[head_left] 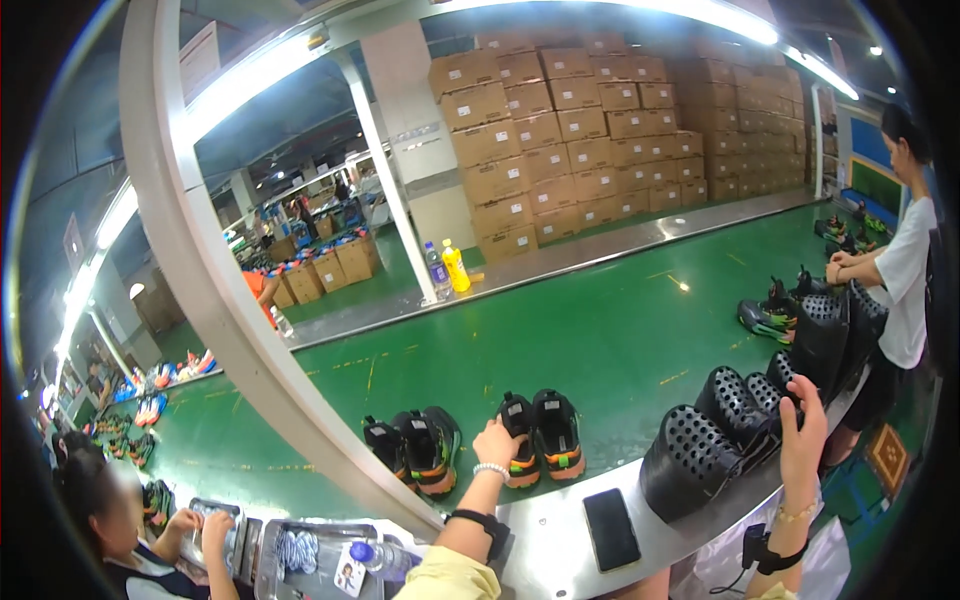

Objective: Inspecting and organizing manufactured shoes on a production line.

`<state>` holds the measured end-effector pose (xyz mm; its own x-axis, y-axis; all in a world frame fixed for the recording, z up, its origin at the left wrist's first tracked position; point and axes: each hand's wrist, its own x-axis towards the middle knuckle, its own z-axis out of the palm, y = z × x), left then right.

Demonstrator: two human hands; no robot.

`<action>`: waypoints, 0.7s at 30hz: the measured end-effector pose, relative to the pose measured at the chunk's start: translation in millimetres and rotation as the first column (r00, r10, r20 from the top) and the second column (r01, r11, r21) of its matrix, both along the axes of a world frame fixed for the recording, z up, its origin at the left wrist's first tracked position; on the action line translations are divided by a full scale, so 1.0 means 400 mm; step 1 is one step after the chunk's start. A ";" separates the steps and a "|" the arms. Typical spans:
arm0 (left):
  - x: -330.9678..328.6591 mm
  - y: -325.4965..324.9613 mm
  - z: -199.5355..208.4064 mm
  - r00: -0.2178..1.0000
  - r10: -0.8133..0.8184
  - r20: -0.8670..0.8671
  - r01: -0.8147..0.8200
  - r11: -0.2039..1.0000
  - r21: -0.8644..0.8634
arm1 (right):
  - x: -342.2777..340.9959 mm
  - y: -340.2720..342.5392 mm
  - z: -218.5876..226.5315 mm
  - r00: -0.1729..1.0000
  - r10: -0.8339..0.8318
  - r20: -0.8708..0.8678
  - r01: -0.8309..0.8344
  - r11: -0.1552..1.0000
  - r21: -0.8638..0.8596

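One dark, orange-soled shoe (523,465) is standing at the left hand's (497,445) fingers, its long axis running away from the person; a matching shoe (557,437) is standing just right of those fingers. Left hand: nearer, touching the first shoe's upper (whether it is gripping, I cannot tell). Right hand (803,437): well to the right, fingers curving loosely apart, seemingly holding nothing; black perforated clogs (688,460) are standing left of them.
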<state>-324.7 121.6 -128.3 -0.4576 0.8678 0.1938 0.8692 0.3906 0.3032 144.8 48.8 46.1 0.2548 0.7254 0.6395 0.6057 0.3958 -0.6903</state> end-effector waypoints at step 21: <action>-0.058 -0.039 0.012 0.983 0.098 0.152 -0.093 0.995 -0.045 | -0.015 -0.002 -0.108 0.988 0.118 0.095 -0.103 0.983 -0.153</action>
